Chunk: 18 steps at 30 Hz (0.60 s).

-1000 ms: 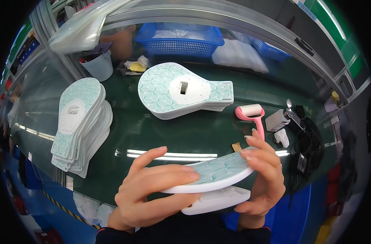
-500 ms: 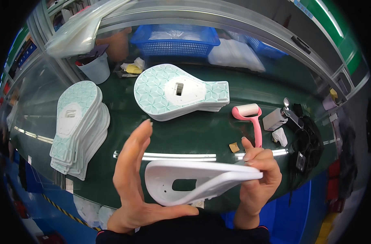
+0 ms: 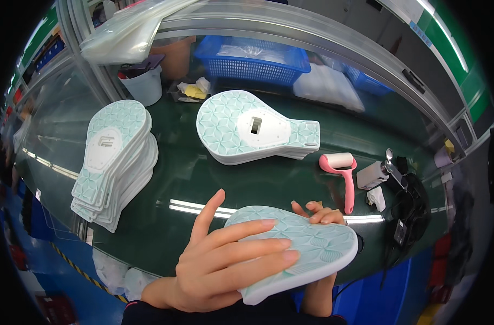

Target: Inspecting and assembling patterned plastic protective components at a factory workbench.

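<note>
A white plastic panel [image 3: 325, 244] is tilted in front of me, its mint-green face with a raised flower-like pattern turned up. My left hand [image 3: 225, 260] lies across that face with fingers stretched out and its thumb spread away from them. Gripping the panel's far edge is my right hand [image 3: 325, 214]; its palm is hidden beneath. Beyond, a stack of similar paddle-shaped panels [image 3: 225, 122] rests on the dark green table [image 3: 176, 173]. Another, less even stack of them [image 3: 117, 130] lies at the left.
Right of the hands lie a pink-handled roller [image 3: 348, 187], a white bottle [image 3: 371, 176], a crumpled tissue [image 3: 376, 199] and black cables [image 3: 417, 200]. At the back stand a blue basket [image 3: 252, 70], a pale bucket [image 3: 143, 86] and clear plastic bags [image 3: 328, 86].
The panel has turned over, from its white hollow side to its patterned face. My left hand has gone from apart, with fingers raised, to lying on it. The view has shifted slightly.
</note>
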Tool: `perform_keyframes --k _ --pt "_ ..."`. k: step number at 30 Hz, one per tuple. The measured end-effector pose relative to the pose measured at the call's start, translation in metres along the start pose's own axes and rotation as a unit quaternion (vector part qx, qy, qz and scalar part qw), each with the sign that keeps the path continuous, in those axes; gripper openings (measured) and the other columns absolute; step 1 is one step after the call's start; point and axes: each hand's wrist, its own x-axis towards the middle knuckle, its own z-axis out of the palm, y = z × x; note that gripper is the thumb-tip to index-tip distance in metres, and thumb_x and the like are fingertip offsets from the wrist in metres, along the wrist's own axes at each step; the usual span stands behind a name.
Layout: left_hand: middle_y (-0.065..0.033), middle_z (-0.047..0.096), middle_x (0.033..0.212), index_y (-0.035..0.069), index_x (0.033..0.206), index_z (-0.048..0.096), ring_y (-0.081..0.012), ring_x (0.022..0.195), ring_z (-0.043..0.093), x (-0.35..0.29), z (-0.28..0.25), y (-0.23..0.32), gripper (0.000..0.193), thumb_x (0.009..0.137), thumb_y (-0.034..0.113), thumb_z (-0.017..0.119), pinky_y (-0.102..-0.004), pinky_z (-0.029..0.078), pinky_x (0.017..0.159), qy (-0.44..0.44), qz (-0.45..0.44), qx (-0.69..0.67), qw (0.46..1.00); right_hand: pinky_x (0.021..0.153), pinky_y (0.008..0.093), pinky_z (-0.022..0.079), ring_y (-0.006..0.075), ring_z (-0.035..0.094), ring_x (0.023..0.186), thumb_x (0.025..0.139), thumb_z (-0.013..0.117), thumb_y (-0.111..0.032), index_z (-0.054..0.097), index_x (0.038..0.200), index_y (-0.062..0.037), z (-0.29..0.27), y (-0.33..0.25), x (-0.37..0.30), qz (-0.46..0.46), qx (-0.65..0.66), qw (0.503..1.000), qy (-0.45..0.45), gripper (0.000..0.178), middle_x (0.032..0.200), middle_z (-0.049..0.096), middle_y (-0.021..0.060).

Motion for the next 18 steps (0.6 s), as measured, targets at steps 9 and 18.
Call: perform_keyframes --k 9,18 --pt "-0.0154 0.048 0.113 0.013 0.104 0.054 -0.0376 0.11 0.04 0.0 0.017 0.004 0.044 0.063 0.017 0.066 -0.0568 0.022 0.092 0.235 -0.009 -0.073 0.969 0.094 0.0541 0.027 0.0248 0.046 0.101 0.063 0.069 -0.003 0.055 0.079 -0.0042 -0.004 -0.015 0.003 0.007 -0.018 1.0 0.001 0.021 0.076 0.056 0.0072" --pt "-0.0056 0.063 0.077 0.005 0.09 0.059 -0.0244 0.084 0.059 0.004 0.008 -0.02 0.03 0.062 0.004 0.067 -0.0473 0.023 0.097 -0.011 -0.012 -0.017 1.0 0.095 0.0454 0.026 0.0272 0.04 0.111 0.054 0.076 -0.014 0.049 0.109 -0.0054 0.03 -0.053 0.016 -0.258 -0.524 0.795 -0.162 0.062 0.106 0.051 0.015"
